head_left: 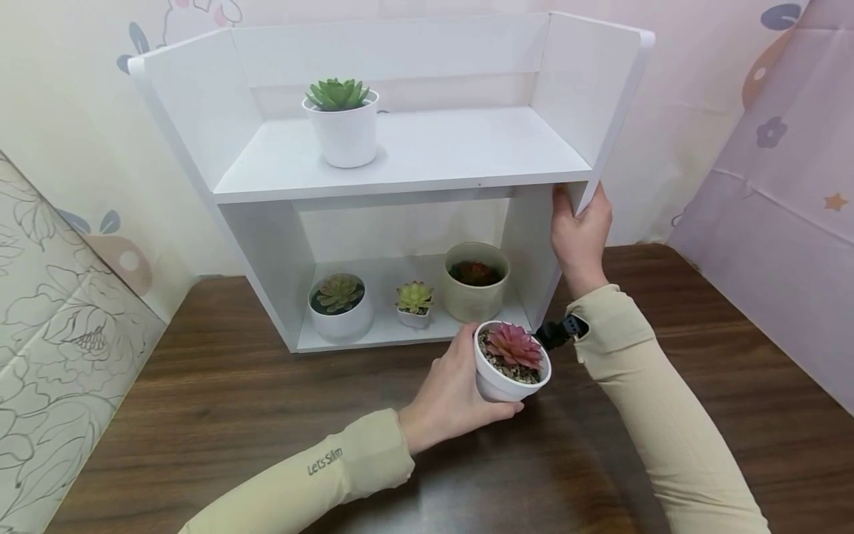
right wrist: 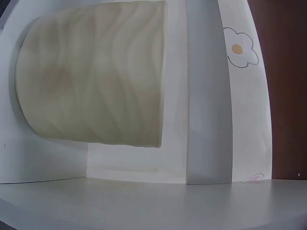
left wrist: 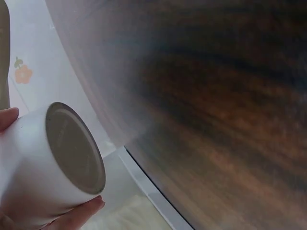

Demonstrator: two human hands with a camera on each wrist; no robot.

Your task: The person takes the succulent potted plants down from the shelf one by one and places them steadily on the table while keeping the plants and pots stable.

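Holding the white shelf (head_left: 400,148) steady at its side panel, the right hand (head_left: 579,239) grips it; the left hand (head_left: 454,386) wraps the pink succulent pot (head_left: 510,362), lifted just above the surface (head_left: 200,400).

- The head camera looks forward and down from above at the white two-level shelf unit (head_left: 400,156) on the dark brown wooden table (head_left: 700,371).
- The left wrist camera sits very close under a small white round pot (left wrist: 43,167), facing that table (left wrist: 216,120).
- The right wrist camera looks sideways into the shelf unit (right wrist: 206,120), very near the cream wavy pot (right wrist: 96,76), which the head view shares (head_left: 475,293).
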